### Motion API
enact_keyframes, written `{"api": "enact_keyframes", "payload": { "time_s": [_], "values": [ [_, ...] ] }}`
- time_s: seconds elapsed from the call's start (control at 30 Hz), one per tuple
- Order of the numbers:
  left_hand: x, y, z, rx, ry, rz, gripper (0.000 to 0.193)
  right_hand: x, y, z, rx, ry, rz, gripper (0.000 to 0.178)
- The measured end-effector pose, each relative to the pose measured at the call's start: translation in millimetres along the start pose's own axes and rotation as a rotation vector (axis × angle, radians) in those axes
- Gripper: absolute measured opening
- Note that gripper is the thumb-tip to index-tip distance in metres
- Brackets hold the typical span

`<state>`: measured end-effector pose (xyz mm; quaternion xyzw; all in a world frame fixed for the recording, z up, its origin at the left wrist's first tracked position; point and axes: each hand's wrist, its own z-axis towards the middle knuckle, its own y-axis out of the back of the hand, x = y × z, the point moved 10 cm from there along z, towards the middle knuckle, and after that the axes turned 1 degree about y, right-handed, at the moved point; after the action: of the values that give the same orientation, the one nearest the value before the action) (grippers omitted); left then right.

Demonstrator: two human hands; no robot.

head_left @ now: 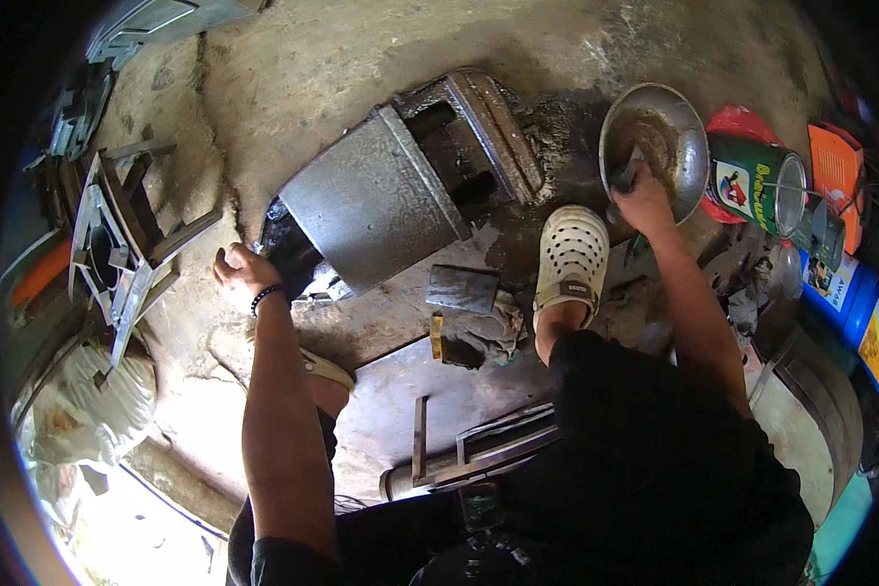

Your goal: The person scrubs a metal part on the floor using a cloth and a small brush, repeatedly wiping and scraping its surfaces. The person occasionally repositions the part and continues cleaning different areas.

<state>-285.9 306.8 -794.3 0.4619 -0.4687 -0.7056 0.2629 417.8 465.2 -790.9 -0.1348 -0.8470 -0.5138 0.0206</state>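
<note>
My right hand [645,200] reaches into a round metal bowl [693,146] with murky brown liquid in it. Its fingers pinch a small dark grey piece [630,168] that looks like folded sandpaper. To the left lies a wet, grey metal casing [366,200] with a broad flat face and a frame-like end with openings. My left hand [244,273], a dark bead bracelet on the wrist, hovers by the casing's left end, fingers loosely bent and apart, holding nothing.
A grey rectangular block [462,289] and a dirty cloth [493,332] lie near my right clog [571,256]. A green can [776,190] and a blue container [850,303] stand at right. Metal frames [117,264] and a plastic bag [93,405] are at left.
</note>
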Motion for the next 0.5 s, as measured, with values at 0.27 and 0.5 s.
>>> {"api": "enact_keyframes", "payload": {
  "time_s": [0.27,0.5],
  "values": [
    [-9.8,4.0,-3.2,0.055,0.013,0.017,0.054,9.6,41.1,-49.2,-0.151,-0.05,0.284,0.059],
    [-11.8,5.9,-7.1,0.058,0.037,0.036,0.055,173.7,44.0,-98.7,0.224,0.584,0.643,0.059]
  ]
}}
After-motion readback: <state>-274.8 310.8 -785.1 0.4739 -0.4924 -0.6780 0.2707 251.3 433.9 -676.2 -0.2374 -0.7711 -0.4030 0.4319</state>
